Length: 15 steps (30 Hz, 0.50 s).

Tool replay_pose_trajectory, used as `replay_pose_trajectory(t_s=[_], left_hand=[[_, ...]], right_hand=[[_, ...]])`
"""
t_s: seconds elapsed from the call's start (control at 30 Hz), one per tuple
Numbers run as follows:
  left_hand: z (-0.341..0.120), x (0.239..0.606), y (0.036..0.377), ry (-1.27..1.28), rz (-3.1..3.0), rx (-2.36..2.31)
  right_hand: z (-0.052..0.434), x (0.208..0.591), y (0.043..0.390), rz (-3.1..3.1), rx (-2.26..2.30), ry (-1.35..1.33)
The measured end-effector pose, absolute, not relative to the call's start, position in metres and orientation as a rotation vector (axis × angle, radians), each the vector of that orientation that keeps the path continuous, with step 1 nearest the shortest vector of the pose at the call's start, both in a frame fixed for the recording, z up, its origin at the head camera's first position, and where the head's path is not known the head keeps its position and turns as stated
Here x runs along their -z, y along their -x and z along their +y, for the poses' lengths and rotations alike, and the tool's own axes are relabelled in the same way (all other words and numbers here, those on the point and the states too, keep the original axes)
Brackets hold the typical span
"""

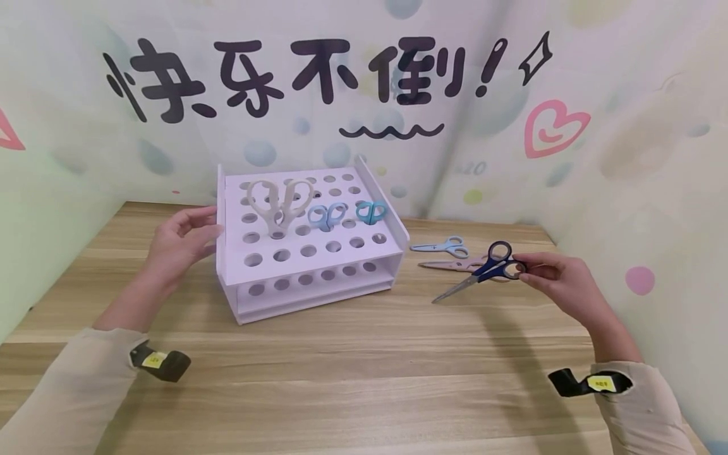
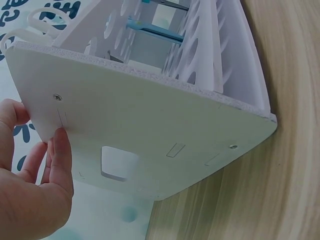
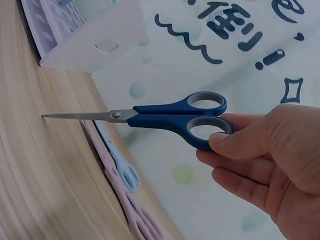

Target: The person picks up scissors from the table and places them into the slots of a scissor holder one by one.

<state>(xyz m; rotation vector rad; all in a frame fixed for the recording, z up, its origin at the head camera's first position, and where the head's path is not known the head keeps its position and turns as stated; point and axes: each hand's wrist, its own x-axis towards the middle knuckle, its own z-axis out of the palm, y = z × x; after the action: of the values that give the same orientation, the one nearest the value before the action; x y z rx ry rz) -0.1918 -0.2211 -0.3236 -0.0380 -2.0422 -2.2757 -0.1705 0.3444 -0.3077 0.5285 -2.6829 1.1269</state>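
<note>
My right hand (image 1: 560, 281) pinches one handle loop of dark blue scissors (image 3: 165, 117), whose closed blades point left and down over the table. Beneath them lie pink scissors (image 3: 116, 185) and light blue scissors (image 1: 440, 247), side by side on the wood. My left hand (image 1: 181, 237) rests its fingers on the left side panel of a white holed rack (image 1: 309, 256). In that rack, handles up, stand white scissors (image 1: 279, 205), small blue scissors (image 1: 327, 218) and teal scissors (image 1: 371, 212). The left wrist view shows my fingertips (image 2: 61, 142) against the outer panel.
The wood-grain table (image 1: 341, 373) carries everything. A printed cloth (image 1: 364, 139) with large dark characters hangs right behind the rack, and more cloth closes in both sides. The rack's right side panel (image 1: 383, 205) rises above its top shelf, near the loose scissors.
</note>
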Motion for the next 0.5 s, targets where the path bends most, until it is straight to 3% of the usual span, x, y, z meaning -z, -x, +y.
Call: replay_pose_trajectory(t_s=[0.5], left_hand=[[-0.221, 0.324, 0.192, 0.028, -2.051, 2.266]], right_hand=[[0.307, 0.282, 0.181, -2.687, -0.909, -0.720]])
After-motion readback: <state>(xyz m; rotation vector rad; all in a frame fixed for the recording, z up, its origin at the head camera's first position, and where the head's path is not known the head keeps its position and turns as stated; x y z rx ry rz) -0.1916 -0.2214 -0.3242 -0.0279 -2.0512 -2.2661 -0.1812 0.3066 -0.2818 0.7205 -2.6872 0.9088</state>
